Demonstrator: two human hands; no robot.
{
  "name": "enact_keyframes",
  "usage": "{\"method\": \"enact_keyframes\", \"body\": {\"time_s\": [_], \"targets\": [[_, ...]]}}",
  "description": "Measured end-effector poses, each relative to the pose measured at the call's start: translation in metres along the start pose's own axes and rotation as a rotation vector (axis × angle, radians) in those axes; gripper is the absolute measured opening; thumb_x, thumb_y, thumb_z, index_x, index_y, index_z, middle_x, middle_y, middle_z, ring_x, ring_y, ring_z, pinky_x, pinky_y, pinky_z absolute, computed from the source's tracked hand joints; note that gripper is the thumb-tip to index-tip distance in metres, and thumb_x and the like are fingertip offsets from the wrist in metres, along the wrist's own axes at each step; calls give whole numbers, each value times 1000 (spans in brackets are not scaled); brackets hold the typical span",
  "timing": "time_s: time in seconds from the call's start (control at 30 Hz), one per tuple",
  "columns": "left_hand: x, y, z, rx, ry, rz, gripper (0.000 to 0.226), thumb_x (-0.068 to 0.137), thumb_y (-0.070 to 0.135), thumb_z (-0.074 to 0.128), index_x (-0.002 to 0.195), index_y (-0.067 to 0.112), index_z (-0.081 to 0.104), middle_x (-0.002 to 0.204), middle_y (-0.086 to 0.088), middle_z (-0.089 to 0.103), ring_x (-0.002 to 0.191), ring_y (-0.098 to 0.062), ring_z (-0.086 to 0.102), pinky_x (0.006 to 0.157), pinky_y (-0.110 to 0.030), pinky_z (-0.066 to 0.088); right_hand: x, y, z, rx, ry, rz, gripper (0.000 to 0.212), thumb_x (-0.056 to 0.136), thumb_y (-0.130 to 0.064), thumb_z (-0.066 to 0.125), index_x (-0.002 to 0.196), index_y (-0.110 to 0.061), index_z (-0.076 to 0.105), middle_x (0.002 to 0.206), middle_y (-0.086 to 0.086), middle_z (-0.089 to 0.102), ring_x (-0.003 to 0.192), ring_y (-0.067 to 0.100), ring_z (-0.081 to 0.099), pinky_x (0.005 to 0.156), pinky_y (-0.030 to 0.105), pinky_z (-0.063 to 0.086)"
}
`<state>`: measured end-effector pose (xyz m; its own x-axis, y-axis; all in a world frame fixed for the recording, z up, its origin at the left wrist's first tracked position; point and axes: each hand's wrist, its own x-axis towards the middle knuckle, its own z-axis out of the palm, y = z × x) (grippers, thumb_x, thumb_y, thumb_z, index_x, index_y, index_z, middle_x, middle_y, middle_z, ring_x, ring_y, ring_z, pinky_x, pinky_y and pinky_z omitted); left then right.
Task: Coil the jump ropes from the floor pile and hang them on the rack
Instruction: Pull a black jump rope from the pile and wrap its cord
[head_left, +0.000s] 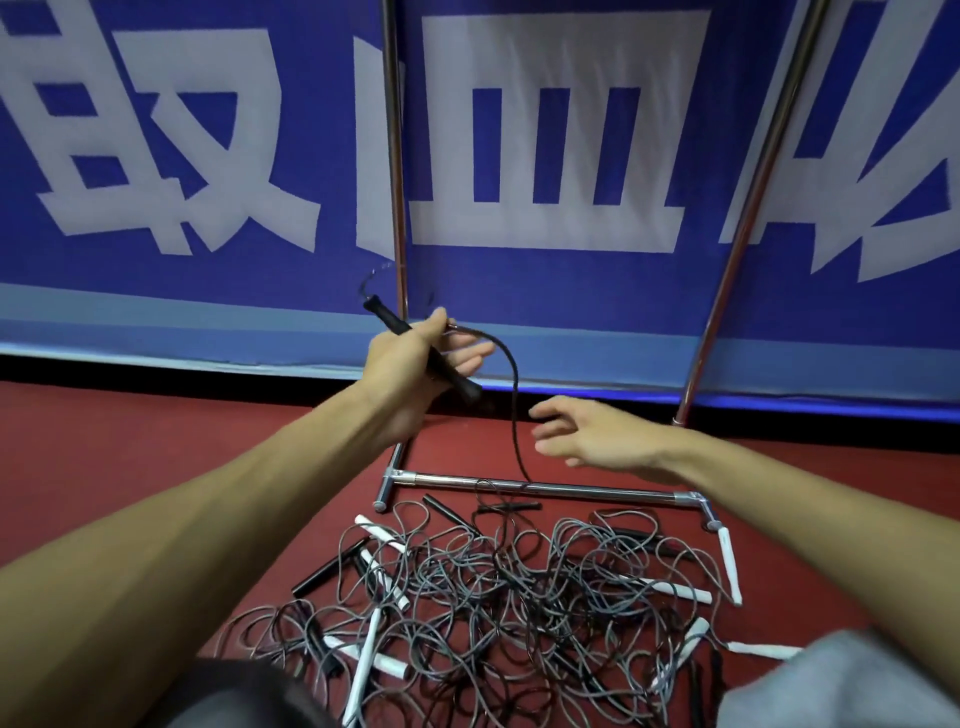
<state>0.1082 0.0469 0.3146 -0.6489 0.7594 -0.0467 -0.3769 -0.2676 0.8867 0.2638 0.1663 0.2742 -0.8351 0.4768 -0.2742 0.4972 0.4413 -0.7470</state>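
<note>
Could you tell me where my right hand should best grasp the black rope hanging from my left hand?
Pinch the black rope on its free, near-vertical stretch below the left hand, coming from the right: the open right hand hovers beside it, and lower down it meets the tangled pile.

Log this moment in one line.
left hand: grips black handle | right hand: hovers beside hanging rope | pile: tangled on floor
</note>
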Motion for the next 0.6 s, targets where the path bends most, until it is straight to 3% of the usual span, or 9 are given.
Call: {"method": "enact_keyframes", "body": {"time_s": [0.07,0.17,0.23,0.3,0.37,0.43,0.5,0.6], "targets": [[0,10,-8,-115,-3,-7,21,102,20,48,90,4,53,83,-16,71,73,-23,74,66,-26,60,5,-2,13,-116,-68,0,60,94,-18,61,145,-11,32,142,11,48,124,20,52,100,31,45],[-3,23,-17,-214,-26,-18,22,102,24,46,88,8,53,73,-8,73,71,-17,74,62,-21,58,13,-5,28,-249,-19,3,76,89,-35,67,148,-13,24,143,10,47,127,21,49,105,31,40],[-5,26,-16,-247,-60,-28,23,102,24,46,86,9,53,71,-6,73,71,-16,74,63,-20,58,14,-4,31,-309,33,5,82,87,-42,67,149,-14,21,145,9,44,130,22,45,105,28,36],[-7,28,-15,-283,-92,-28,24,102,24,46,84,9,54,72,-5,73,74,-16,74,66,-20,58,15,-6,35,-319,-43,-11,81,88,-41,66,150,-12,24,148,8,42,133,20,43,102,23,34],[-7,28,-15,-298,-100,-27,25,102,25,47,83,10,55,73,-4,72,74,-16,74,67,-21,59,18,-7,40,-336,-152,-44,59,91,-33,65,140,-7,45,135,8,55,120,18,53,94,23,40],[-5,28,-15,-298,-74,-15,25,101,28,47,84,12,56,72,-1,72,72,-13,73,64,-21,58,20,-10,43,-338,-169,-75,22,93,-24,63,103,-5,66,97,7,67,85,17,60,76,29,45],[-1,25,-16,-296,-25,1,26,102,30,45,87,13,56,74,0,72,70,-12,73,61,-21,56,23,-13,41,-310,-95,-83,16,95,-19,60,80,-13,63,81,5,67,69,16,58,69,31,48],[4,15,-18,-102,84,20,28,104,33,39,96,12,56,90,-2,70,66,-12,72,60,-21,57,21,-18,29,-11,83,-11,12,100,-13,49,91,-11,57,85,7,69,73,24,64,64,33,56]]}}
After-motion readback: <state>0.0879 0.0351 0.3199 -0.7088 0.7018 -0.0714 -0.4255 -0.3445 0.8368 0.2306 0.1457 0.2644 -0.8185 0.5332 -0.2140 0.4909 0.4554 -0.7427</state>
